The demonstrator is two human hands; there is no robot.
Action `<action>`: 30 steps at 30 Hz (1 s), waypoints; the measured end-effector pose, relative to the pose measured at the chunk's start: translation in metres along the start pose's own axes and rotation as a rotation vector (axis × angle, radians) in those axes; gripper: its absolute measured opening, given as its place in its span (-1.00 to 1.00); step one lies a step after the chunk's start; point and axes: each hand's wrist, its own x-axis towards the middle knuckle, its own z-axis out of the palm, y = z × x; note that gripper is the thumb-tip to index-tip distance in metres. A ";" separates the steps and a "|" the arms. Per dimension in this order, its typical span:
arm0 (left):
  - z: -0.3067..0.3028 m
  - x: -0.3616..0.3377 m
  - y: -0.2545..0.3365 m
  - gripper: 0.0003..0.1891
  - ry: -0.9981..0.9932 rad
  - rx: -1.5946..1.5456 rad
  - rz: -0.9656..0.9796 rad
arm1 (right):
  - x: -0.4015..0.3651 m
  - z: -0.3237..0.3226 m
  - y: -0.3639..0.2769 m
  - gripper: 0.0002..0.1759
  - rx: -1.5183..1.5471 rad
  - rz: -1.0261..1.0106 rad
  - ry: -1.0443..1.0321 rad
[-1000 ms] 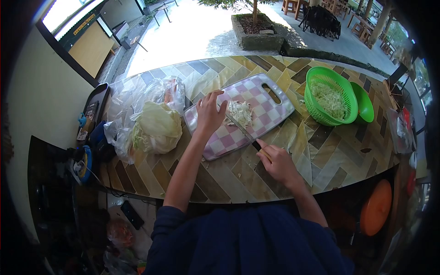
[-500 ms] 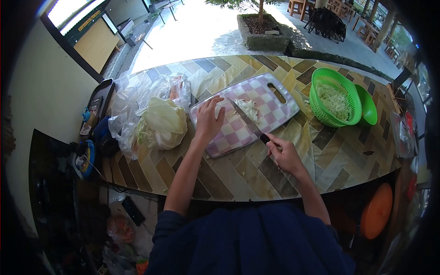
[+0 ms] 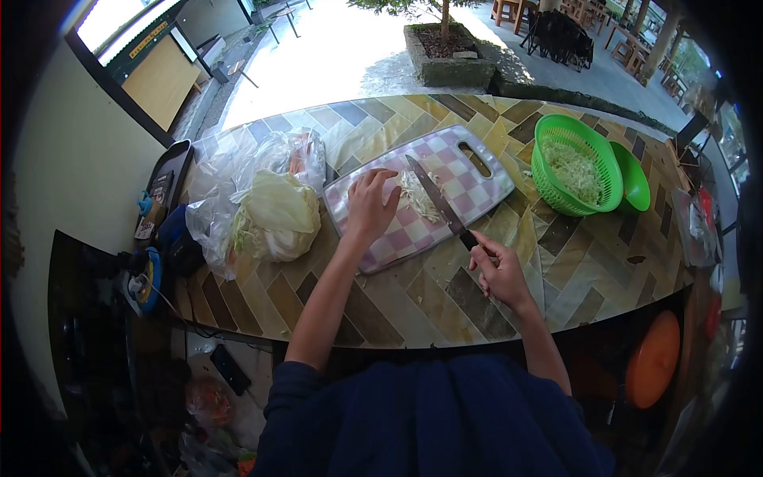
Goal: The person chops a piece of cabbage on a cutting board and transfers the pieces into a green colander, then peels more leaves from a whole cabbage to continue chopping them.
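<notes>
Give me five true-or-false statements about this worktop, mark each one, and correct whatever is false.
1. The right hand holds the knife. True.
2. The cabbage sits on the board. False: it is on the table, left of the board.
3. Pale shreds lie in the green basket. True.
4. The left hand is wrapped around the knife's handle. False: it is over the board's left part, fingers off the handle.
5. The green bowl is on the basket's right. True.
</notes>
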 end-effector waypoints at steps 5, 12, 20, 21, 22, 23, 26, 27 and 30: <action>0.032 0.027 0.013 -0.68 -0.064 0.103 0.106 | -0.002 -0.003 0.001 -0.50 0.069 -0.032 0.066; 0.030 0.048 0.020 -0.82 -0.204 0.095 -0.031 | -0.005 -0.008 0.006 -0.51 0.087 -0.031 0.104; 0.018 0.044 -0.004 -0.82 -0.287 -0.146 -0.123 | 0.002 -0.007 0.010 -0.49 0.090 -0.033 0.081; 0.013 0.043 0.000 -0.82 -0.312 -0.151 -0.119 | 0.004 -0.007 0.010 -0.48 0.083 -0.038 0.069; 0.008 0.040 0.003 -0.82 -0.311 -0.070 -0.090 | 0.005 -0.006 0.010 -0.49 0.079 -0.032 0.077; 0.004 0.036 0.007 -0.82 -0.309 0.011 -0.061 | 0.006 -0.005 0.009 -0.50 0.075 -0.026 0.085; 0.009 0.030 0.003 -0.82 -0.290 0.072 -0.006 | 0.008 -0.004 0.010 -0.51 0.031 -0.042 0.096; 0.009 0.031 0.005 -0.82 -0.282 0.061 0.010 | 0.009 -0.005 0.011 -0.52 0.012 -0.054 0.100; 0.008 0.031 0.012 -0.80 -0.240 0.087 -0.015 | 0.009 -0.005 0.010 -0.52 -0.008 -0.064 0.115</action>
